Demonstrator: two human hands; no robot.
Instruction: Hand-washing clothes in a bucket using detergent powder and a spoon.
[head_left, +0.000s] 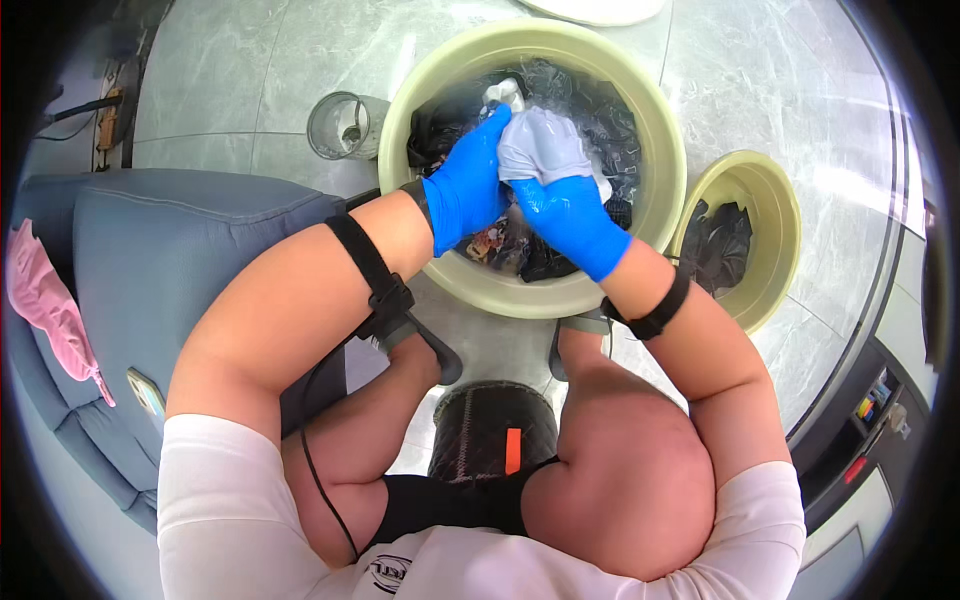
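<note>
A large pale yellow-green plastic tub (660, 150) holds dark, wet clothes (600, 97) in sudsy water. Over it, my right hand (574, 221), in a blue rubber glove, grips a bunched wet white cloth (541, 142). Part of that cloth drapes over the right fingers and hides them. My left hand (469, 184), also gloved in blue, presses against the cloth's left side with its thumb pointing away from me. A white bit of fabric (504, 91) shows at that thumb's tip; whether it is the same cloth is unclear. The left fingers are mostly hidden underneath.
A smaller basin (780, 262) with dark fabric stands to the tub's right. At its left is a clear container (337, 126). A blue-grey sofa (187, 225) with a pink cloth (52, 307) and a phone (146, 390) borders my left. A dark quilted stool (487, 427) stands between my legs.
</note>
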